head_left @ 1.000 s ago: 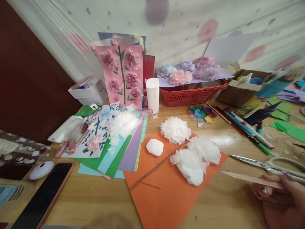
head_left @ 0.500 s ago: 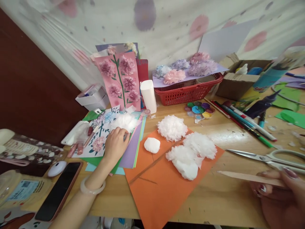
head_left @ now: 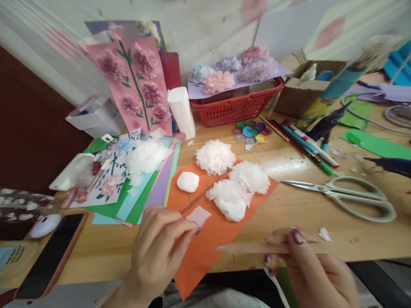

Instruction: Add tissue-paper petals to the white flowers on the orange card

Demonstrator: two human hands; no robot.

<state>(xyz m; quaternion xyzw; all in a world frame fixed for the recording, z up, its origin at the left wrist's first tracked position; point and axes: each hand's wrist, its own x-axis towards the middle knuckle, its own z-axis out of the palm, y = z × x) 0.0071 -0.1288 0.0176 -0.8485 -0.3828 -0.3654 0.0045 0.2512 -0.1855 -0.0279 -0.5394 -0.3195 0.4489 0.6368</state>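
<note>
My left hand (head_left: 163, 248) pinches a small square of thin white tissue paper (head_left: 199, 215) above the orange sheet (head_left: 205, 252). In my right hand (head_left: 305, 261) is a pale, tapered stick (head_left: 247, 248), its point aimed left toward the tissue square. On the orange sheet, which has a brown branch drawn on it, lie several fluffy white paper clusters: one ruffled pompom (head_left: 215, 157) at the top, another pompom (head_left: 250, 176) to the right, and a partly covered white pad (head_left: 229, 205). A bare white pad (head_left: 188, 182) sits to their left.
Loose white tissue pieces (head_left: 147, 155) lie on coloured papers at left. Scissors (head_left: 340, 192) rest at right, below pens (head_left: 311, 145) and a glue gun (head_left: 391, 164). Behind stand a red basket (head_left: 237, 109) and a pink flower picture (head_left: 135, 85). A phone (head_left: 51, 256) lies front left.
My left hand has come from the tissue pile to the orange sheet, now with a tissue square. My right hand has moved left with the stick, and the view has shifted.
</note>
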